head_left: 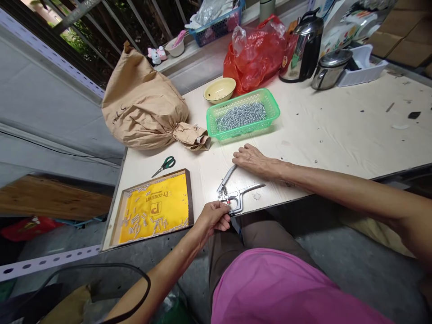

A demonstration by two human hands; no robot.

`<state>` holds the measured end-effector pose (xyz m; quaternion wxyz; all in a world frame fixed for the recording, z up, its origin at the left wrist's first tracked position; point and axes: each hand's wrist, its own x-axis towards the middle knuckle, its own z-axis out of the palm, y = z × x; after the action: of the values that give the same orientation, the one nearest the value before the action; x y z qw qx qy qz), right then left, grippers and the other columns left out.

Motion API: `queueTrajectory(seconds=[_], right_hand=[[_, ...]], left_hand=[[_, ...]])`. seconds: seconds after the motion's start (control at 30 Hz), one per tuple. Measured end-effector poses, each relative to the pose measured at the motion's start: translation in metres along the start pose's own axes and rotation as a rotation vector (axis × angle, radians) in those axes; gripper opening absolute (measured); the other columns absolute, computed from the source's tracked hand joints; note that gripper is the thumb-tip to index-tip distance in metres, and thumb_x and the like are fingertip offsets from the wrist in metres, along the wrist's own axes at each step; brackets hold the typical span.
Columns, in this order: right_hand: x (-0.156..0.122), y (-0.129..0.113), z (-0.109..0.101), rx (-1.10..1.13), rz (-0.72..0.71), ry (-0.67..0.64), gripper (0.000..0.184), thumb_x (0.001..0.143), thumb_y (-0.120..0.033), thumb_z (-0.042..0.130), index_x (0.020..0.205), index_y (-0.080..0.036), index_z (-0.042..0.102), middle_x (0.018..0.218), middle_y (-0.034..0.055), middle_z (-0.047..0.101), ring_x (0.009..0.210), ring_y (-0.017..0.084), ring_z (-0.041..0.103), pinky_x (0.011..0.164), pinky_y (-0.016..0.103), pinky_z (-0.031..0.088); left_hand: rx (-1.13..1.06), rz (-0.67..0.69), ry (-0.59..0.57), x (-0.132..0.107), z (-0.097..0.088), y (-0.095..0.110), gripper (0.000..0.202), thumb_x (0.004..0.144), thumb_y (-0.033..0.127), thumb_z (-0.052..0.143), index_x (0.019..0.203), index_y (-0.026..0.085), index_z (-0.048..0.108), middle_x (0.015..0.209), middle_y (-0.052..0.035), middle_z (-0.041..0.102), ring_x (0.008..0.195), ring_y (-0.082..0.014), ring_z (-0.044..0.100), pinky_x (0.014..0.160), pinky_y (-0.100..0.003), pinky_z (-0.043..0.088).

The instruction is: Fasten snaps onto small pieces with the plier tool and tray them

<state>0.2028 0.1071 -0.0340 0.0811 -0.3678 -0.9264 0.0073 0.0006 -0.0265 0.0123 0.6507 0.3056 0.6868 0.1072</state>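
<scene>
A grey metal plier-like hand tool [240, 198] with a coil spring and two spread handles lies at the table's front edge. My right hand [251, 160] is closed, its curled fingers at the end of the tool's upper handle. At the tool's head, my left hand [216, 216] is pinched; a tiny red and pale bit shows by the fingertips, too small to name. To the left is a shallow tray [191, 198] with a yellow printed sheet [175, 193] and scattered small metal pieces [137, 224]. Beyond my right hand stands a green basket [243, 134] of small metal pieces [241, 116].
Green-handled scissors [165, 164] lie behind the tray. A tied brown paper sack [145, 103] leans at the back left. Farther back are a cream bowl [219, 90], a red plastic bag [253, 54], a kettle [302, 49] and a metal pot [330, 69].
</scene>
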Motion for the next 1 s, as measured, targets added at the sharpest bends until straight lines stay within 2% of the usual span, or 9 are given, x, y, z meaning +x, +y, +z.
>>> queueTrajectory(seconds=[0.17,0.27,0.43,0.57,0.67,0.77,0.87,0.93,1.0], right_hand=[[-0.014,0.001,-0.006,-0.030,-0.007,-0.025,0.020,0.087,-0.011,0.041,0.081,-0.021,0.057,0.088,0.0073,0.061,0.085,0.023,0.047,0.076,0.038,0.030],[-0.023,-0.001,-0.012,-0.024,-0.013,-0.035,0.020,0.087,-0.011,0.042,0.079,-0.021,0.057,0.084,0.0068,0.061,0.081,0.022,0.047,0.073,0.038,0.029],[-0.032,-0.009,-0.021,-0.034,0.002,-0.075,0.022,0.087,-0.010,0.042,0.077,-0.021,0.058,0.082,0.0078,0.062,0.080,0.022,0.047,0.071,0.038,0.030],[-0.045,-0.018,-0.028,0.035,0.030,-0.085,0.022,0.088,-0.009,0.041,0.079,-0.019,0.058,0.085,0.0086,0.061,0.080,0.022,0.047,0.069,0.036,0.032],[-0.061,-0.026,-0.033,0.150,0.043,-0.077,0.017,0.091,-0.026,0.046,0.084,-0.017,0.058,0.092,0.0102,0.059,0.083,0.021,0.047,0.069,0.033,0.036],[-0.073,-0.033,-0.039,0.207,0.052,-0.080,0.041,0.078,-0.052,0.062,0.094,-0.014,0.057,0.098,0.0124,0.056,0.088,0.024,0.047,0.071,0.034,0.039],[-0.077,-0.040,-0.042,0.175,0.083,-0.109,0.052,0.067,-0.051,0.073,0.099,-0.014,0.057,0.101,0.0129,0.056,0.089,0.026,0.047,0.072,0.035,0.040],[-0.077,-0.044,-0.043,0.148,0.111,-0.124,0.045,0.069,-0.045,0.073,0.098,-0.014,0.058,0.101,0.0131,0.056,0.090,0.026,0.048,0.072,0.036,0.040],[-0.075,-0.047,-0.044,0.142,0.111,-0.135,0.037,0.074,-0.041,0.070,0.096,-0.013,0.058,0.101,0.0133,0.057,0.090,0.026,0.048,0.072,0.035,0.039]], left_hand=[[-0.004,-0.003,-0.008,0.001,-0.001,0.001,0.020,0.076,0.028,0.065,0.073,0.016,0.050,0.048,0.0025,0.060,0.032,-0.0085,0.053,0.033,-0.015,0.038],[-0.006,-0.001,-0.024,0.002,-0.002,0.000,0.024,0.074,0.031,0.068,0.072,0.016,0.049,0.048,0.0026,0.060,0.032,-0.0086,0.053,0.033,-0.015,0.037],[0.018,-0.013,-0.027,0.002,-0.003,0.002,0.031,0.070,0.037,0.072,0.070,0.016,0.049,0.049,0.0024,0.060,0.033,-0.0085,0.053,0.033,-0.015,0.038],[0.012,-0.017,-0.028,0.001,-0.002,0.003,0.028,0.072,0.035,0.070,0.071,0.016,0.049,0.048,0.0023,0.060,0.033,-0.0087,0.053,0.034,-0.015,0.038],[0.013,-0.012,-0.024,0.002,-0.001,0.004,0.025,0.073,0.033,0.069,0.073,0.016,0.050,0.048,0.0024,0.060,0.033,-0.0089,0.053,0.034,-0.015,0.039],[0.034,-0.010,-0.022,0.004,-0.001,0.005,0.022,0.075,0.031,0.066,0.075,0.016,0.051,0.049,0.0022,0.059,0.034,-0.0090,0.053,0.035,-0.015,0.039],[0.122,-0.014,-0.007,0.002,-0.002,0.004,0.019,0.079,0.032,0.062,0.075,0.017,0.051,0.051,0.0013,0.059,0.036,-0.0101,0.054,0.038,-0.018,0.041],[0.298,0.094,0.092,-0.003,-0.002,0.002,0.020,0.081,0.035,0.060,0.075,0.017,0.053,0.053,0.0007,0.058,0.042,-0.0122,0.057,0.042,-0.021,0.043],[0.544,0.368,0.290,-0.008,0.002,0.001,0.021,0.081,0.038,0.061,0.081,0.017,0.057,0.062,-0.0018,0.060,0.059,-0.0168,0.063,0.053,-0.025,0.049]])
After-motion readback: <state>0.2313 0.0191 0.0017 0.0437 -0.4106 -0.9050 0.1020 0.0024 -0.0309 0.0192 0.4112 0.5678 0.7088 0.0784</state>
